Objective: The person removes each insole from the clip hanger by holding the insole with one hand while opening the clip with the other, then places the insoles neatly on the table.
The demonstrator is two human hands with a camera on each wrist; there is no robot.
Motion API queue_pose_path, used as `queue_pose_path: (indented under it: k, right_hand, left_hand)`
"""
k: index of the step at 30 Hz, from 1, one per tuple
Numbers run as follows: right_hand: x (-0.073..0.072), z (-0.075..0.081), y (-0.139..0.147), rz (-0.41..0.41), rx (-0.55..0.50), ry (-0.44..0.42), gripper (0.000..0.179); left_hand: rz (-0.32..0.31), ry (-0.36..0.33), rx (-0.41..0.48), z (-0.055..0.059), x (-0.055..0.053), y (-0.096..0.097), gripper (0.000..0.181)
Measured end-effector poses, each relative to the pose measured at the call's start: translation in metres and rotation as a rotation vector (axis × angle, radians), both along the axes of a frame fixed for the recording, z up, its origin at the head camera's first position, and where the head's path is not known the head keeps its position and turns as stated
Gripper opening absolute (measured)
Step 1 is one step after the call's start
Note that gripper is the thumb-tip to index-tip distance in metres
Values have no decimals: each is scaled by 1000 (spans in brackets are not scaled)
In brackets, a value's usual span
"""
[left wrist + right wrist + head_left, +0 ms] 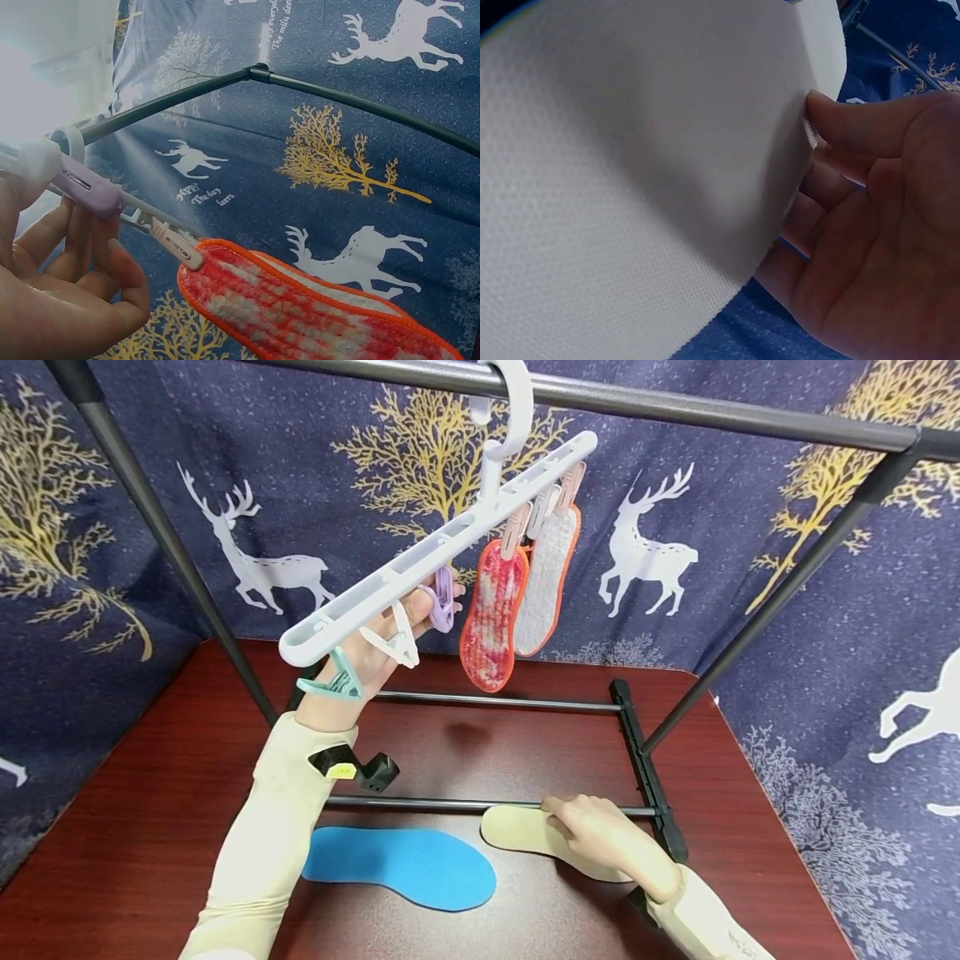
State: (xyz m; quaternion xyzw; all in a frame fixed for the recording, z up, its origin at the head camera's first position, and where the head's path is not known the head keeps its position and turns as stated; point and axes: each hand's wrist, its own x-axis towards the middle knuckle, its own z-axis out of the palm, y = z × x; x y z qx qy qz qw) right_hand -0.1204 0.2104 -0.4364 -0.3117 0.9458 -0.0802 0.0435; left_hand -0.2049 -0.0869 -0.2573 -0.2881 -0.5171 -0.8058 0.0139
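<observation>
In the head view my left hand (378, 639) is raised beneath the left half of a white hanger (450, 539), its thumb and fingers around a purple clothespin (444, 600). The left wrist view shows the fingers behind that purple clothespin (94, 191). Beside the hand hang a white clothespin (397, 639) and a teal clothespin (337, 681). Low at the right, my right hand (600, 831) pinches the edge of a cream insole (517, 828); in the right wrist view the thumb lies on the insole's (645, 187) near face, with fingers behind it.
A blue insole (397, 864) lies on the dark red table (135, 760). Pink and grey clothespins hold a red mottled insole (492, 618) and a grey orange-edged insole (543, 581) on the hanger's right half. The hanger hooks over a black rack's top bar (675, 414).
</observation>
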Motion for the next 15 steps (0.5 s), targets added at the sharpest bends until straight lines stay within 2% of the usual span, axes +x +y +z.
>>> queue_pose_path:
  k: [11, 15]
  right_hand:
    - [4, 4, 3, 12, 8, -12, 15]
    - [5, 4, 4, -5, 1, -45, 21]
  left_hand:
    - [2, 12, -19, 2, 0, 1, 41]
    - [-21, 63, -17, 2, -2, 2, 44]
